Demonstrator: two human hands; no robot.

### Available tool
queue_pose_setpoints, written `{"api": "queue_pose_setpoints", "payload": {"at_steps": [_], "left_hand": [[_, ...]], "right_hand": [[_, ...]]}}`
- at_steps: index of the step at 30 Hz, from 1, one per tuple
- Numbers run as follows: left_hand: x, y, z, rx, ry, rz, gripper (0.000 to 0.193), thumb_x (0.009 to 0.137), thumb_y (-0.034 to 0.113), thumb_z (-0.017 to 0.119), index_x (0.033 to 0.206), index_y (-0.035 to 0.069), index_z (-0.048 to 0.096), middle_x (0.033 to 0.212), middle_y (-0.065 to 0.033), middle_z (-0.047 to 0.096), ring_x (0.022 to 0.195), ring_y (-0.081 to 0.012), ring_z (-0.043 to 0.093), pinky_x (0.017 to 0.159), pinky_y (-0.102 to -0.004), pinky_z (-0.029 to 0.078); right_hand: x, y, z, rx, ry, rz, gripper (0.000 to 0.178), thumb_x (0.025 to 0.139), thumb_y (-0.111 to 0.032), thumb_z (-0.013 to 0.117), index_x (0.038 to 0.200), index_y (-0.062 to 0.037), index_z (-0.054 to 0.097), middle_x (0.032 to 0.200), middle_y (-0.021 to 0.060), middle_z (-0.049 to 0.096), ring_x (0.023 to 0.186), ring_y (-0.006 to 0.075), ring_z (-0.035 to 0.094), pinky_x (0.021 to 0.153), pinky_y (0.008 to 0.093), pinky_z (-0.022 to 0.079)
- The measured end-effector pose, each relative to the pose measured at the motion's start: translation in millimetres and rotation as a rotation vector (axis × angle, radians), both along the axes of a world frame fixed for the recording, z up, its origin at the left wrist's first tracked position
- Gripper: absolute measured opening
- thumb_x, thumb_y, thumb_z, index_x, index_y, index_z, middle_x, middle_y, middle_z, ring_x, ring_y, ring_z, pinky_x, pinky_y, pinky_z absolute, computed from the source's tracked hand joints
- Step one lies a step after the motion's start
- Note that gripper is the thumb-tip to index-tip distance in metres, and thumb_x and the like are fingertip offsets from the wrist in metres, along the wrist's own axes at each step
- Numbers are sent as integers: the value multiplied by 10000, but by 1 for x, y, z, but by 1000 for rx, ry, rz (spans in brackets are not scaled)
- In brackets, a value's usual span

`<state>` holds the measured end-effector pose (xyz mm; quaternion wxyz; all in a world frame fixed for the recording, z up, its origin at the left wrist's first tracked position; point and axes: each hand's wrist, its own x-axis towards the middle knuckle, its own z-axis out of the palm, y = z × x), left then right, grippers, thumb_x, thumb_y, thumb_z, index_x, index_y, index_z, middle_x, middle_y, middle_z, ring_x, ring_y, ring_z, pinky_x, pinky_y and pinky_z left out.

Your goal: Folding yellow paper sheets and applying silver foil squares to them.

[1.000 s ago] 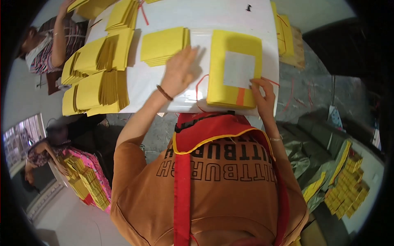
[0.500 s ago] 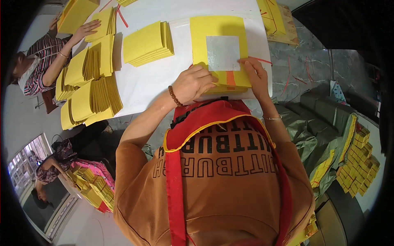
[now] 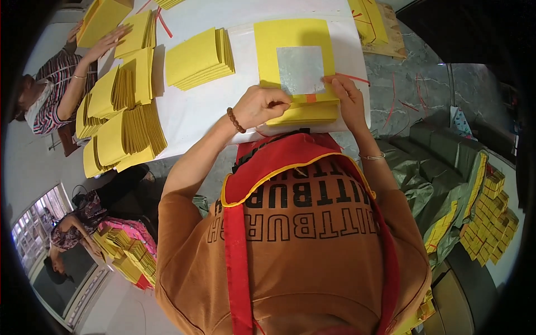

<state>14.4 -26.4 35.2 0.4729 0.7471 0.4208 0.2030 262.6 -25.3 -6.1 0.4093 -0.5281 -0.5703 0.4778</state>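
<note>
Stack: yellow stack (image 3: 269, 56) of flat pieces on the white table (image 3: 201, 106), close to its near edge and in front of the red apron (image 3: 279, 159).
Top of stack: grey square (image 3: 300, 66) lies on the upper piece, with an orange strip (image 3: 311, 98) just below it.
Left hand: left hand (image 3: 261, 105) is curled, thumb and fingertips drawn together at the near left part of the stack — whether they pinch a piece, I cannot tell.
Right hand: right hand (image 3: 347, 100) bends its fingers over the stack's right edge, fingertips by the grey square; its grip is unclear.
Between hands: the two are apart, one on each side of the orange strip.
Left of stack: fanned yellow pile (image 3: 195, 58), well clear of both hands.
Far left: co-worker's hand (image 3: 109, 42) over another yellow pile (image 3: 135, 34).
Right: red strap (image 3: 353, 80) near the right hand.
</note>
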Motion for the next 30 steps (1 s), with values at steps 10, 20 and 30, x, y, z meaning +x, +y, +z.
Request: {"api": "queue_pose_setpoints", "payload": {"at_steps": [10,20,30], "left_hand": [[-3,10,5,-148,-2,-15,185,851,180,591,906,13,649,781,-108,664,674,-189,630,625,-293,487],[-4,10,-6,-32,5,-45,177,875,163,589,952,14,643,779,-92,662,640,-143,592,599,-269,473],[1,10,1,-150,-11,37,170,781,139,567,860,19,659,767,-113,663,671,-207,631,630,-302,486]], "right_hand": [[-1,2,-1,-26,10,-13,273,947,-199,463,1023,2,631,1036,55,618,981,128,532,893,252,389],[-2,3,-1,-59,65,-36,254,917,-223,518,986,-25,660,1003,62,633,983,148,533,889,273,394],[-1,3,0,-69,37,-21,279,951,-201,460,1021,12,625,1016,65,631,979,131,544,902,255,389]]}}
